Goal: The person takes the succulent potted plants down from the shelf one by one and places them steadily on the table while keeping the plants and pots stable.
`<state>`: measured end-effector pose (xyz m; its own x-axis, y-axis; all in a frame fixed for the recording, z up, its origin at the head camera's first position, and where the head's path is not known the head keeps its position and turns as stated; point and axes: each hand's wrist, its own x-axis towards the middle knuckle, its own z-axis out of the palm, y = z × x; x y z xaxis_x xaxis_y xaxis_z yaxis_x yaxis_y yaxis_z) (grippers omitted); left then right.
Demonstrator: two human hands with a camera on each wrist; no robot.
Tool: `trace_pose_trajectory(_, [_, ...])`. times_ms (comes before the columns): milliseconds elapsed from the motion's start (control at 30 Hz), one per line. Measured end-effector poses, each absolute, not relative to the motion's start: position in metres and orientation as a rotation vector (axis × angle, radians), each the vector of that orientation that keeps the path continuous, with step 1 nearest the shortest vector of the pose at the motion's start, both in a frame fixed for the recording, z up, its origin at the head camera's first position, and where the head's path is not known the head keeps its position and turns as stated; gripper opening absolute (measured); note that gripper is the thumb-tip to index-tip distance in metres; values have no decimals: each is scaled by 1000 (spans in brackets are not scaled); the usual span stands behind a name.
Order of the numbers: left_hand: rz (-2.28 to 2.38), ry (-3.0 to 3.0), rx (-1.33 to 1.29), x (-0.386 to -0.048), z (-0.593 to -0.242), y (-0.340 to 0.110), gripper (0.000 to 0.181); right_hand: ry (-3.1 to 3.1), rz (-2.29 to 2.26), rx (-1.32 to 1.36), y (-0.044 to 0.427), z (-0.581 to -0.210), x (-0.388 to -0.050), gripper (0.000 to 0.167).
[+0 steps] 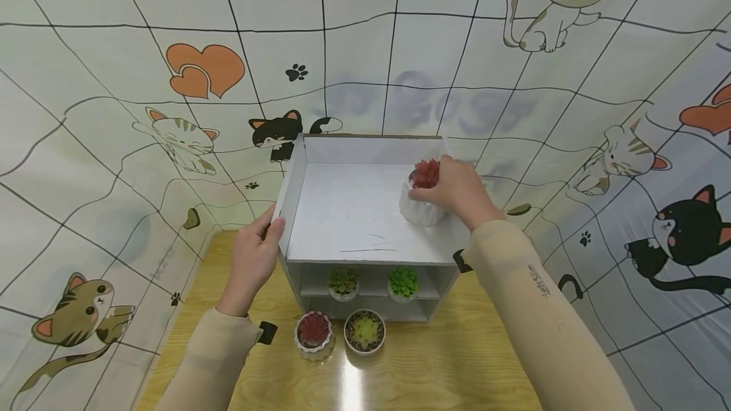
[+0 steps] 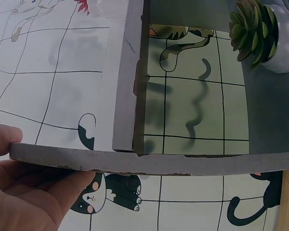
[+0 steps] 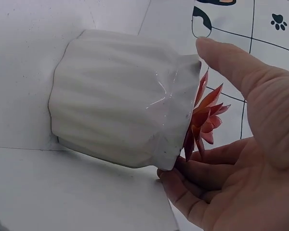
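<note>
A small white shelf unit [image 1: 342, 208] stands on the wooden table. On its top board, toward the right side, sits a fluted white pot [image 3: 115, 101] with a red succulent [image 1: 424, 174]. My right hand [image 1: 461, 190] holds this pot by its rim, thumb on one side and fingers on the other. The pot's base appears to rest on the board in the right wrist view. My left hand [image 1: 255, 262] grips the unit's left side panel [image 2: 164, 163], thumb inside and fingers outside.
A dark green succulent [image 1: 342, 280] and a bright green one [image 1: 403, 282] stand in the shelf compartment below. In front of the unit, on the wooden table [image 1: 434, 366], are a dark red potted plant [image 1: 313, 330] and a potted cactus [image 1: 364, 332]. Cat-print cloth [image 1: 365, 49] surrounds the table.
</note>
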<state>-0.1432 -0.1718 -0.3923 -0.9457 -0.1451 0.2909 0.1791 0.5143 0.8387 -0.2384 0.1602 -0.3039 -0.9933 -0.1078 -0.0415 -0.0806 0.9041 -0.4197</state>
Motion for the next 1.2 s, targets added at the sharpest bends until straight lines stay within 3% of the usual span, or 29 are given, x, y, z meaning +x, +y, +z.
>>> trace_pose_trajectory(467, [-1407,-2420,-15,-143,-392,-170,41,3006,-613,-182,156,-308,-234,65])
trace_pose_trajectory(767, [-1404,-2426,-12,-143,-391,-169,41,2928,-705,-158,155,-309,-233,52])
trace_pose_trajectory(1200, [-1384,-2441,-12,-143,-392,-169,42,2934,-652,-74,149,-309,-231,61])
